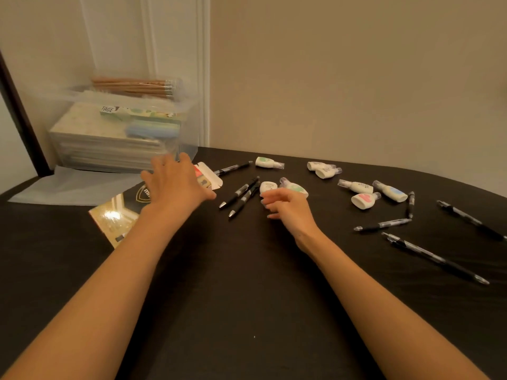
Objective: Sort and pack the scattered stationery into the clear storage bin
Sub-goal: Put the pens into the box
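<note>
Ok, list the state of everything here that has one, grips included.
Clear storage bin, top open, partly filled with notebooks.
Pencils, bundled, lying at the bin's top.
Small carton, flap open, flat on the table.
Pens, loose on the table.
Correction tapes, on their sides, scattered on the table.
Left grip, open, fingers spread over the carton.
Right grip, fingers loosely curled, nothing visibly held.
</note>
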Demonstrator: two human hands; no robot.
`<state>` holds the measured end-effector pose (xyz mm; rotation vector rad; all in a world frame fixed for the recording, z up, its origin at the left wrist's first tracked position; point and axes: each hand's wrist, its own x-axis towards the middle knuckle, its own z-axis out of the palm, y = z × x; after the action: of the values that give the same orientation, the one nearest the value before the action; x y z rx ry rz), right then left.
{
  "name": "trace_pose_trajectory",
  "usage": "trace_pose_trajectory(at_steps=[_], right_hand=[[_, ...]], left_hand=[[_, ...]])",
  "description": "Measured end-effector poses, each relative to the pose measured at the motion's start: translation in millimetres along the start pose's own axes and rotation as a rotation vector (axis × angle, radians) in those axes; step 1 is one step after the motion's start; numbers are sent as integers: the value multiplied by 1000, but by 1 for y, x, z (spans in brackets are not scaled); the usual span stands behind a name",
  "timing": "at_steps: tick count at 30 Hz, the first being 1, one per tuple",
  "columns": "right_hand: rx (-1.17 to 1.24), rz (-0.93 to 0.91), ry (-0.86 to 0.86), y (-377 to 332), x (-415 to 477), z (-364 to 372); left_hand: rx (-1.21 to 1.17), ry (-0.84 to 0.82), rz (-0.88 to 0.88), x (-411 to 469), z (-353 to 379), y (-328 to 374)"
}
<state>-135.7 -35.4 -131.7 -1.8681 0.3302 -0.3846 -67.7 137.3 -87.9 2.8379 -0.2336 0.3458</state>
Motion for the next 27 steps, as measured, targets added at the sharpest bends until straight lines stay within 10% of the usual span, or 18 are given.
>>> trace_pose_trajectory(at_steps=[9, 27], right_hand=[[-659, -230, -80, -2, 24, 53], [-622, 108, 80, -13, 37, 53]], left_hand=[[-10, -67, -60, 1, 12, -5], [69, -118, 84, -12, 22, 10]])
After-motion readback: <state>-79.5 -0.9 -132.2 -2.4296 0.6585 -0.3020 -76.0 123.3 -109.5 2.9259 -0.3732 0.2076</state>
